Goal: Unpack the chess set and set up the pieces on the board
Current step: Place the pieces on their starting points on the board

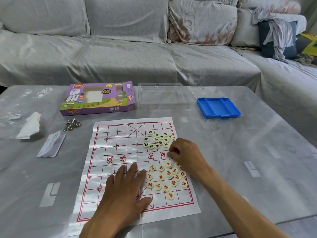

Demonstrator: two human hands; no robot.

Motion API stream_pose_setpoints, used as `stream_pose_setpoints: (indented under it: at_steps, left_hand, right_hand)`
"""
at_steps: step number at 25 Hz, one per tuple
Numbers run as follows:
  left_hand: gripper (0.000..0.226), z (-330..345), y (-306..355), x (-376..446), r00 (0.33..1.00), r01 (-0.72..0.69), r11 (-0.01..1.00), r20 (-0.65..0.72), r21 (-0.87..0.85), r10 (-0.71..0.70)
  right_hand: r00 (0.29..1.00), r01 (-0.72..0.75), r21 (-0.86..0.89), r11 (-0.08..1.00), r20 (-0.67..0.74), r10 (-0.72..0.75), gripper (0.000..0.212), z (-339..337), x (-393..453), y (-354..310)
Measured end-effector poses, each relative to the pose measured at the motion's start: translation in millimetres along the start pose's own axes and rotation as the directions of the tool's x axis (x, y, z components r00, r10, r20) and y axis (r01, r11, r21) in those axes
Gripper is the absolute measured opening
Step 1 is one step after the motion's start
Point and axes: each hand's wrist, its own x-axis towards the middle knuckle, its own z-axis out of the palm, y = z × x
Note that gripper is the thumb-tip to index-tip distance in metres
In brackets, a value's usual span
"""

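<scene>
Left hand (126, 187) lies flat, fingers straight, on the board (120, 148) near the table's front edge; right hand (184, 152), fingers curled, grip contents indeterminate, among pieces (164, 177) along the board's right edge

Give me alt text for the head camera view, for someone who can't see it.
A person's left hand presses flat on a paper xiangqi board while the right hand reaches between loose piles of black-marked pieces and red-marked pieces. Behind lie the purple box and blue tray.
</scene>
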Motion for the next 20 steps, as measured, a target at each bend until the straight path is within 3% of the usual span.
stream_pose_setpoints:
  at_steps: [5, 8, 13, 17, 20]
  left_hand:
    - [0.074, 4.0, -2.5, -1.0, 1.0, -0.016, 1.0, -0.015, -0.014, 0.016]
    - [0.073, 3.5, -2.3, -1.5, 1.0, -0.015, 0.999, -0.026, -0.034, 0.014]
    - [0.071, 4.3, -4.4, -1.9, 0.998, -0.031, 0.998, -0.056, -0.058, 0.028]
    - [0.073, -1.7, -11.9, -2.6, 0.994, -0.056, 0.988, -0.099, -0.145, 0.042]
    - [0.081, -1.6, -25.2, -1.0, 0.988, -0.005, 0.975, -0.15, -0.222, -0.029]
  right_hand:
    - [1.0, -0.012, -0.04, 0.999, -0.016, 0.012, 0.017, -8.2, 0.5, 4.7]
    - [0.993, -0.07, -0.024, 0.997, 0.089, 0.072, 0.028, -6.9, -2.0, 5.4]
    - [0.993, -0.026, 0.005, 1.0, 0.112, 0.025, 0.022, -8.3, 1.6, 0.9]
    - [0.989, -0.107, 0.0, 0.994, 0.103, 0.106, 0.014, -20.1, -2.1, 6.8]
    - [0.964, -0.175, -0.001, 0.984, 0.203, 0.172, 0.019, -33.9, -20.0, 11.6]
